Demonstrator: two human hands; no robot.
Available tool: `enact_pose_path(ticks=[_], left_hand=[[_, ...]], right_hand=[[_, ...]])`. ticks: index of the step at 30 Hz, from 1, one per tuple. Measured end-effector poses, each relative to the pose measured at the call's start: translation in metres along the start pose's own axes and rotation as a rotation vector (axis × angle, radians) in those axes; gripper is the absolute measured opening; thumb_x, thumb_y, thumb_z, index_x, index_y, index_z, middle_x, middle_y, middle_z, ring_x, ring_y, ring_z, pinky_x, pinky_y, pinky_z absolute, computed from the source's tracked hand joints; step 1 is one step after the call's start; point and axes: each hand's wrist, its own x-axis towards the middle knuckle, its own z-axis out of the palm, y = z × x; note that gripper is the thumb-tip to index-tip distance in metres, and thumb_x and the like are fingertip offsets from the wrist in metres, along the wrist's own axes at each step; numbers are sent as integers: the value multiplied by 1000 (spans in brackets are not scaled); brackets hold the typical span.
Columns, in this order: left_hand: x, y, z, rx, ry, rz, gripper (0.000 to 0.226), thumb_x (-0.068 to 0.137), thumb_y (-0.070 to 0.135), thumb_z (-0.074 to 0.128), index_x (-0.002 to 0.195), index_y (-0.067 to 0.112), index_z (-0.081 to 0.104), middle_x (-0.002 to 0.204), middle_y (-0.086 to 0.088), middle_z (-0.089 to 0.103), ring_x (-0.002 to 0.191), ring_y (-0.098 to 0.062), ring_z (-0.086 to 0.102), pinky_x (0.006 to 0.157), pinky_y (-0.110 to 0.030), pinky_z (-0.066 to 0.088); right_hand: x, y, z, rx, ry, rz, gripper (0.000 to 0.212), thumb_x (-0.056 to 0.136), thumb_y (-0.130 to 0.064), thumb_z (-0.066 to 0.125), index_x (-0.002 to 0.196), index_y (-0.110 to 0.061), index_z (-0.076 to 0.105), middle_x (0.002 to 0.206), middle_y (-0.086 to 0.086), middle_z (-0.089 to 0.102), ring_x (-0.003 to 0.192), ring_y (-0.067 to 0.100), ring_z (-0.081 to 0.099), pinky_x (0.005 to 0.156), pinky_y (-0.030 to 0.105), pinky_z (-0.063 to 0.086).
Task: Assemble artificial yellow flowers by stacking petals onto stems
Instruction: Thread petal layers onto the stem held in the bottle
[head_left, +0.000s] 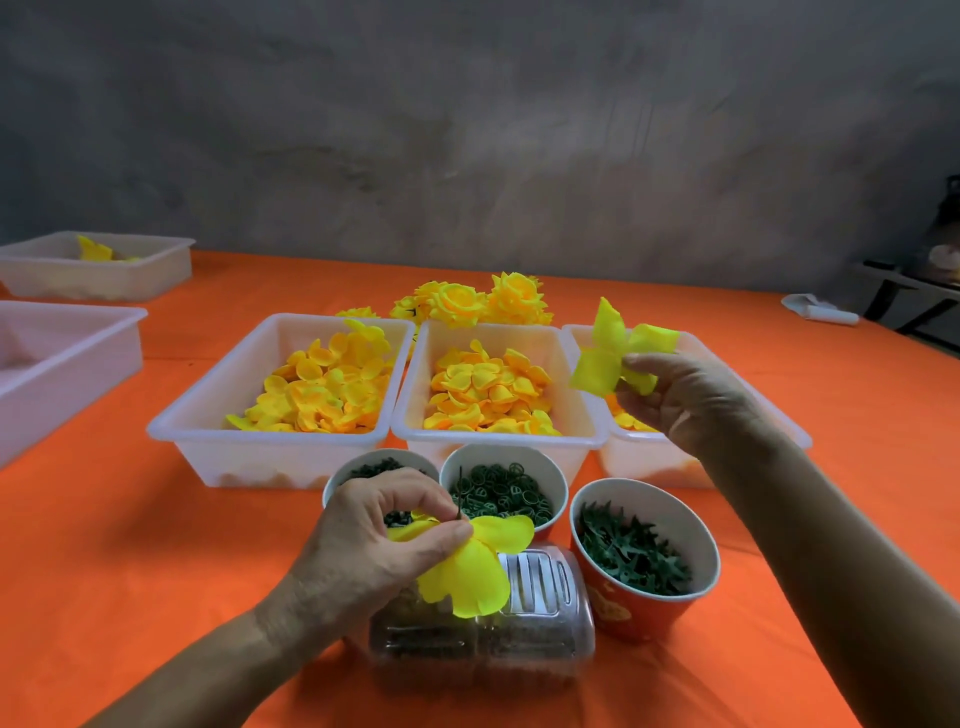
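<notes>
grey mottled wall behind; orange tablecloth (156, 571) covers the bench. left hand (374, 540), lower centre of frame, pinches a thin green stem (459, 493) with large yellow petals (467, 571) already threaded on it, stem tip pointing up. right hand (685, 395), right of centre, pinches a loose petal layer (610, 353) above the right-hand bin (779, 426). two more white bins, left (171, 431) and middle (405, 415), hold smaller petals. finished flowers (488, 301) lie behind them.

step in hand, as judged: bring the loose layer across and thread it onto the stem. keep the stem upright and steady, find the layer's centre hole, push down until it seats on the petals below.

hard to make out: centre hole of the loose layer is not visible; stem base hidden under the left fingers; contents of the left paper cup (363, 473) and the clear container (519, 639) mostly unclear.
</notes>
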Motion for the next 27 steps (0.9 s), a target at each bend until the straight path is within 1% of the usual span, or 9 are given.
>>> enact_pose_path(ticks=[4,8,12,14,16,19,21,24,27], left_hand=[[-2,5,-3,40,-14,-3,15,66,29,79,69,16,74,79,8,70,81,-8,66,77,-18,49],[-3,10,-6,65,-32,-20,19,65,33,81,74,16,75,82,5,71,85,-9,66,82,-26,51],[-3,13,-7,94,-15,-10,13,68,22,84,74,16,75,84,4,71,87,-11,66,85,-32,51],[-3,14,-8,98,-18,8,14,67,24,84,75,17,75,85,3,71,89,-11,66,85,-32,51],[-3,15,-9,104,-21,7,18,64,30,83,76,20,75,87,4,71,92,-9,66,88,-27,50],[-3,22,-14,73,39,-29,30,59,43,86,82,27,74,90,11,71,92,-1,64,85,-17,47],[1,32,-17,57,170,6,34,58,47,81,87,32,72,87,16,68,84,1,62,76,-13,47],[13,52,-19,191,320,196,42,60,47,75,99,35,63,92,13,63,77,-6,59,72,-11,46],[21,64,-15,275,379,357,44,65,37,80,103,25,60,93,3,60,71,-10,55,65,-14,47]], right_hand=[[-29,0,29,-161,-103,22,14,82,5,57,82,-9,61,59,4,69,49,16,66,48,25,55],[-46,-1,49,-234,-128,-29,17,77,5,62,81,-11,66,62,1,69,53,16,66,48,24,53],[-59,1,62,-276,-171,-101,16,76,1,67,79,-14,69,66,-3,70,59,13,65,55,23,51],[-66,2,67,-287,-200,-140,16,77,1,67,80,-14,69,66,-4,71,57,9,64,52,20,51],[-72,4,70,-287,-228,-198,16,76,2,68,83,-12,70,70,-1,71,62,13,65,57,23,52],[-84,7,73,-228,-309,-439,17,75,10,67,82,-6,70,71,3,71,66,16,65,61,24,52],[-89,12,72,-333,-306,-706,17,74,10,69,82,-4,70,75,4,71,69,12,65,65,22,52],[-92,22,72,-558,-265,-1016,22,69,11,74,83,-6,72,82,8,71,79,20,68,74,34,54],[-95,30,72,-661,-302,-1213,17,67,11,75,78,-2,73,83,10,70,82,28,66,71,40,53]])
